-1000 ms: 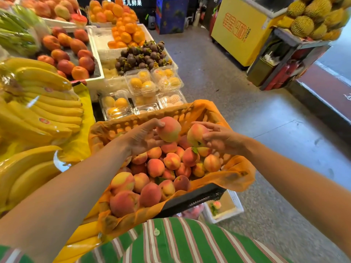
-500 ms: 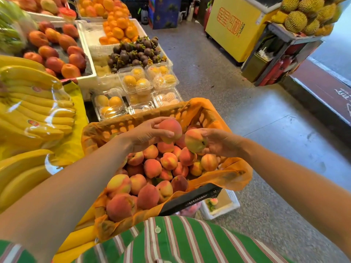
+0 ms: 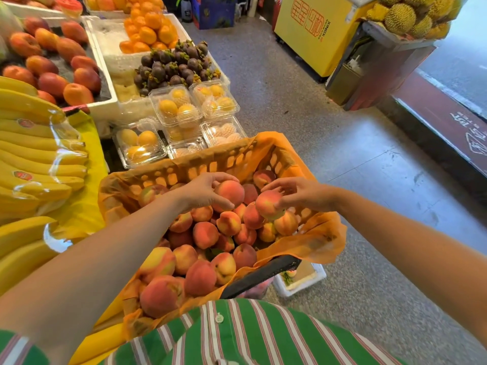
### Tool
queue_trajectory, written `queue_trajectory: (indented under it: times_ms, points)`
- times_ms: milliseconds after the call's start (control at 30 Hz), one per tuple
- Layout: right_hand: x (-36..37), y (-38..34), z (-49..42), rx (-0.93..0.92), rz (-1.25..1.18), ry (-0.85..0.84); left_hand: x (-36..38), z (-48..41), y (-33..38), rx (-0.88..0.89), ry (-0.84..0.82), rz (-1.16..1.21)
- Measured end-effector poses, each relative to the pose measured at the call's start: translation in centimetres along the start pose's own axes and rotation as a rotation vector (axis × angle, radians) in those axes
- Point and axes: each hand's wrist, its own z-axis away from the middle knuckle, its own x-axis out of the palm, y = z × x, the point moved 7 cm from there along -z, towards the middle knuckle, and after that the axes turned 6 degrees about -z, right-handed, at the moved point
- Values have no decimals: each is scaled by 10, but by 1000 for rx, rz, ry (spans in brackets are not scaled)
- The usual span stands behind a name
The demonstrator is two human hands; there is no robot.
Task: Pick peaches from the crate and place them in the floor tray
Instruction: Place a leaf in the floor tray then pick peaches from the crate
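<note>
Two peaches (image 3: 229, 193) gripped, one each in left hand (image 3: 200, 193) and right hand (image 3: 305, 192); lower gently into tray (image 3: 315, 279), apparently beneath crate (image 3: 263, 273).

Speckled grey stone floor (image 3: 303, 106), glossy where daylight falls from the far right. Far centre, yellow metal freezer cabinet with red characters (image 3: 313, 35). Right of it, spiky green-yellow durians (image 3: 411, 14) heaped on a dark stand. Right edge, dark red doormat with white lettering (image 3: 453, 122). Left, yellow banana bunches (image 3: 34, 154), red-orange mangoes (image 3: 52, 67), dark purple mangosteens (image 3: 174, 67), white foam boxes (image 3: 116, 61).
</note>
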Motion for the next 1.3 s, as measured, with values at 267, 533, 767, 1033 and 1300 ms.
queue_trajectory:
  times_ms: [267, 533, 767, 1033, 1300]
  points:
    - [-7, 1, -14, -70, 572, 87, 9, -29, 0, 106, 90, -645]
    - [-14, 0, -36, -132, 675, 195, 13, -58, 6, 172, 196, -780]
    - [-9, -5, -43, -133, 655, 170, 14, -68, 8, 174, 279, -831]
    - [6, -8, -54, -237, 722, 275, 8, -54, 8, 227, 264, -814]
    - [8, 2, -55, -126, 695, 211, -1, -12, 8, 264, -212, -768]
